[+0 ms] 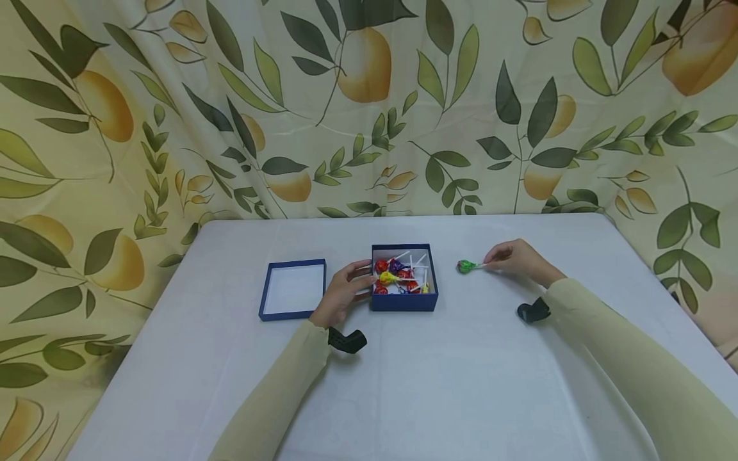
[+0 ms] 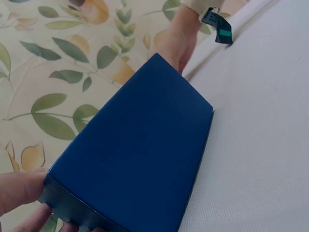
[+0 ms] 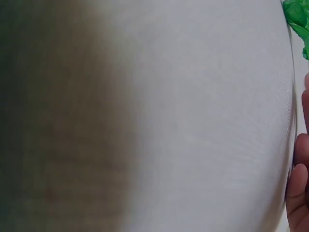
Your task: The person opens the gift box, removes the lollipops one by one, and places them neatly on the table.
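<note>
A blue box point(image 1: 402, 303) holds several lollipops in red, purple and yellow wrappers, their white sticks pointing mostly right. My left hand point(image 1: 340, 296) holds the box at its left wall; in the left wrist view, thumb and fingertips sit at the edges of that narrow side, beside the broad blue face point(image 2: 130, 145). To the right of the box, my right hand point(image 1: 513, 259) pinches the white stick of a green-wrapped lollipop point(image 1: 464, 266), whose head points left. The right wrist view catches only part of the green wrapper point(image 3: 297, 17) and some fingers point(image 3: 297, 186).
A blue-rimmed lid point(image 1: 294, 315), white inside, lies left of the box near the left forearm. White cloth covers the table point(image 1: 450, 384). Behind it hangs a curtain point(image 1: 392, 147) printed with fruit and leaves. Dark straps point(image 1: 348, 342) hang at both wrists.
</note>
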`<state>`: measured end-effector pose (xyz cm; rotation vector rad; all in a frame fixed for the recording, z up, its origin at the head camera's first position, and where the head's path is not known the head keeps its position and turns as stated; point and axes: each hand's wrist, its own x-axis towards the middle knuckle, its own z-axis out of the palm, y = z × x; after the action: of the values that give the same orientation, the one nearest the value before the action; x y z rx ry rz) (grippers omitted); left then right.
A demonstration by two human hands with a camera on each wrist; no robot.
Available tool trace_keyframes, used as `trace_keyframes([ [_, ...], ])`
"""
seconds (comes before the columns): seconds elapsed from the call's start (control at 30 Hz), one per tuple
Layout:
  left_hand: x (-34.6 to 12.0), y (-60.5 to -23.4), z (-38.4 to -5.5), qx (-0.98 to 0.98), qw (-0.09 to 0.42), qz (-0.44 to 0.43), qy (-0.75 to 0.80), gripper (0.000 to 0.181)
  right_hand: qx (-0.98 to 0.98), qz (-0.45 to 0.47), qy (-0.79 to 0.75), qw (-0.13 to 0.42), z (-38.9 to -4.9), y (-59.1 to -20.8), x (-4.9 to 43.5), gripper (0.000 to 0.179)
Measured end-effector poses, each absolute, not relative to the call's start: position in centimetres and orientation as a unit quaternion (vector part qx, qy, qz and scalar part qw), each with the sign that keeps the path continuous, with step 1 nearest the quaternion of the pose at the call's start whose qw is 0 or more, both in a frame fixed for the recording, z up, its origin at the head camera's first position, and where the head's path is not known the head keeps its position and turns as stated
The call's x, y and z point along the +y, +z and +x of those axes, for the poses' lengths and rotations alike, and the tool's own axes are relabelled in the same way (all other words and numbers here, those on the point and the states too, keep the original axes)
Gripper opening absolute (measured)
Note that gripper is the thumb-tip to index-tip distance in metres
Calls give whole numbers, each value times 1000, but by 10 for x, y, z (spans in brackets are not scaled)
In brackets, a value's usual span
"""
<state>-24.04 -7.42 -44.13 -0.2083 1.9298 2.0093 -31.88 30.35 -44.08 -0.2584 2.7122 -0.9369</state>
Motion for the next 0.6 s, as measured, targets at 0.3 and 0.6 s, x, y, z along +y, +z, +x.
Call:
trace_keyframes([
  [0.3, -74, -444, -243, 685, 174, -79, 703, 46, 932, -96, -320, 143, -317, -440, 305, 18],
  [0.6, -74, -442, -242, 680, 179, -81, 706, 48, 929, -96, -321, 158, -319, -443, 306, 24],
])
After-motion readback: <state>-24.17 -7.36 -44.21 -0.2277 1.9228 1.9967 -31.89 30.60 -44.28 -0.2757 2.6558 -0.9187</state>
